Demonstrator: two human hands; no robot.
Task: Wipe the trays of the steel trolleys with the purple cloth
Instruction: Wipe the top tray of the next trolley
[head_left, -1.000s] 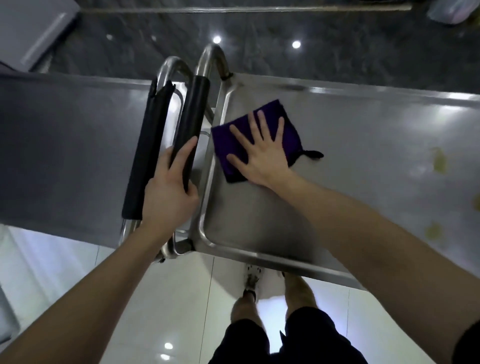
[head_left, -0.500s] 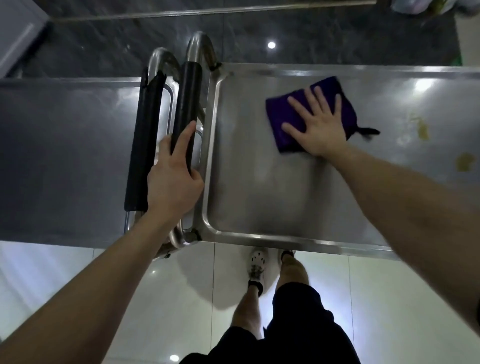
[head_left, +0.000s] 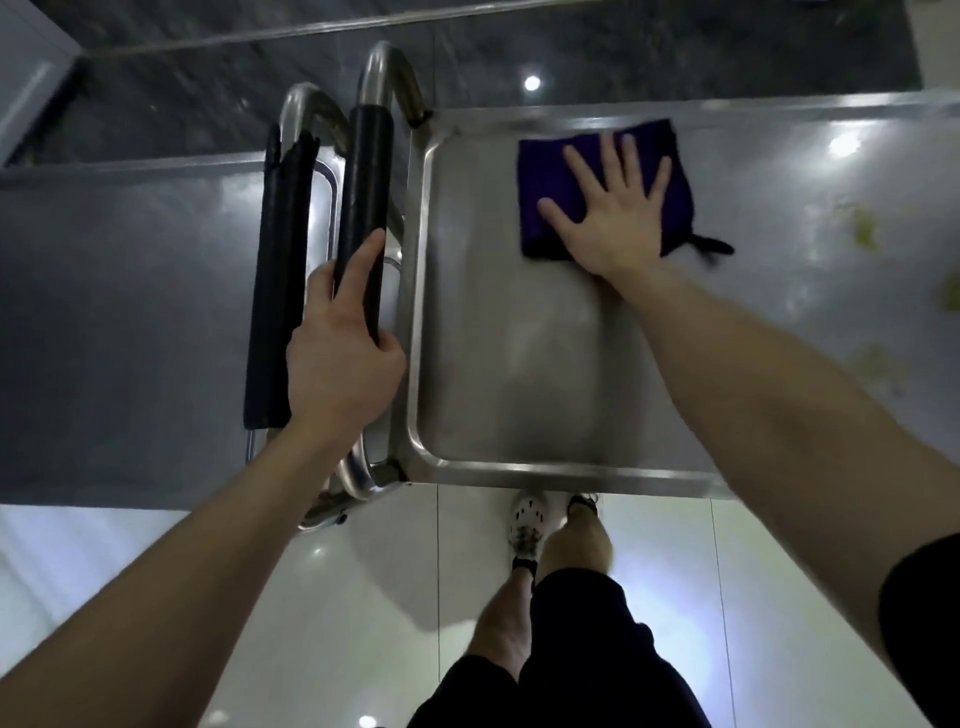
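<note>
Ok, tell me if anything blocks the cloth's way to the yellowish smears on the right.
Nothing visible does. The right hand presses the purple cloth flat on the tray, and only bare steel lies between it and the yellowish smears. The left hand grips the black handle.

brushed steel tray (head_left: 498, 364): smooth, dull sheen. purple cloth (head_left: 540, 176): soft, matt. black foam-like handle sleeve (head_left: 363, 208): matt. pale tiled floor (head_left: 311, 597): glossy.
</note>
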